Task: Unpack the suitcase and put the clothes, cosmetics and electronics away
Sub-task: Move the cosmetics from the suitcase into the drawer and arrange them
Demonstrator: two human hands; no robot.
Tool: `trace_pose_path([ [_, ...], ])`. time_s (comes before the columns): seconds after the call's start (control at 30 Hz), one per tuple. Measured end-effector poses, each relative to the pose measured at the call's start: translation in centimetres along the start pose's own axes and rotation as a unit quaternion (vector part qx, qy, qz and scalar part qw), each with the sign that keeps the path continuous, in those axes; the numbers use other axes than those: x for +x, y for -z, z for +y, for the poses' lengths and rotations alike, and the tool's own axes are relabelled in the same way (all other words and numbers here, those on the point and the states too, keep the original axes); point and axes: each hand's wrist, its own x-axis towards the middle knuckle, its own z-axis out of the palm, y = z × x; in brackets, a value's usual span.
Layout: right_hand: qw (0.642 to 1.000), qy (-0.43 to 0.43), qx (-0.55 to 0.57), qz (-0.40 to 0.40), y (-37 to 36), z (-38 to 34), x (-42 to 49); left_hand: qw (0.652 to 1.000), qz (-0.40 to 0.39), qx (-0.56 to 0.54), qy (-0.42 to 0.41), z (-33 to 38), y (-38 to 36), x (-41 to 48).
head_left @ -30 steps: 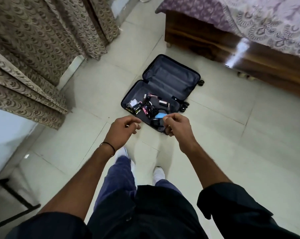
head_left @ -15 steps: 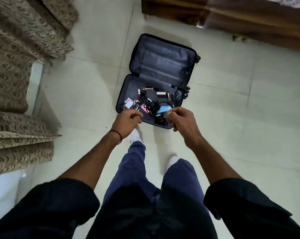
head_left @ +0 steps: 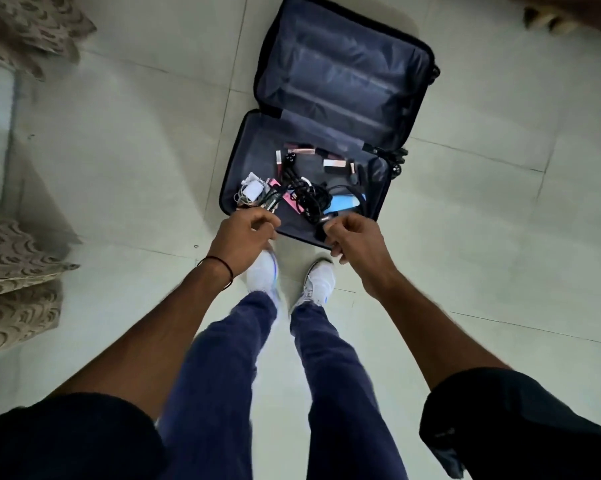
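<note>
- Left grip [head_left: 243, 237]: fingers curled in, nothing seen inside.
- Right grip [head_left: 354, 242]: fingers curled too, nothing seen held.
- Suitcase [head_left: 344, 74]: open flat on the floor [head_left: 482, 237], its near edge under both grips, its lid on the far side.
- Just beyond left grip: white charger [head_left: 252, 190].
- Between the 2 grips, slightly beyond: black cables [head_left: 306, 195].
- Just beyond right grip: blue item [head_left: 344, 202].
- Farther out: small cosmetic tubes [head_left: 333, 163].
- Well left of left grip: curtain [head_left: 15, 265].

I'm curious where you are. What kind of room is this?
Probably a bedroom or hotel room, though that's a guess: patterned curtains hang at the left over a tiled floor, and an open suitcase lies on it.
</note>
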Motion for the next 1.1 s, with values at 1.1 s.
trace_pose_path([
  [1.1, 0.875, 0.199, -0.436, -0.074, -6.1, 19.5, 42.1, 0.863, -0.133, 0.449, -0.188, -20.9, -10.8, 40.3],
])
